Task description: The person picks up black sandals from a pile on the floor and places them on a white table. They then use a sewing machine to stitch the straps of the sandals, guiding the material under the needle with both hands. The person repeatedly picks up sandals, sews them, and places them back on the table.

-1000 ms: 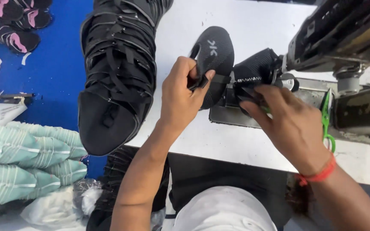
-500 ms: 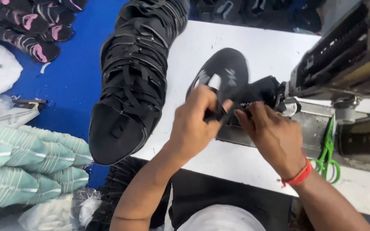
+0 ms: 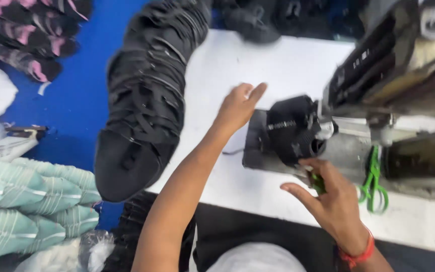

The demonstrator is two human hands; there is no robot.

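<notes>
Left hand [image 3: 237, 107] is hovering over the table [image 3: 283, 65], fingers [image 3: 256, 92] stretched toward the far edge. The stacked shoe uppers [image 3: 144, 100] are lying left of those fingers, overhanging the table's left edge. The shoe piece [image 3: 293, 128] is sitting just right of them, on the machine bed [image 3: 258, 146]. Right hand [image 3: 331, 201] is resting nearer, its fingertips [image 3: 310, 162] touching the piece's near edge. The snips [image 3: 373, 179] are lying right of that hand.

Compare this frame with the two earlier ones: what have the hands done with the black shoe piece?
Both hands have let go of the black shoe piece, which now sits at the sewing machine. The left hand has moved off leftward over the white table; the right hand has dropped toward its near edge, holding something green. The stack of black uppers is unchanged.
</notes>
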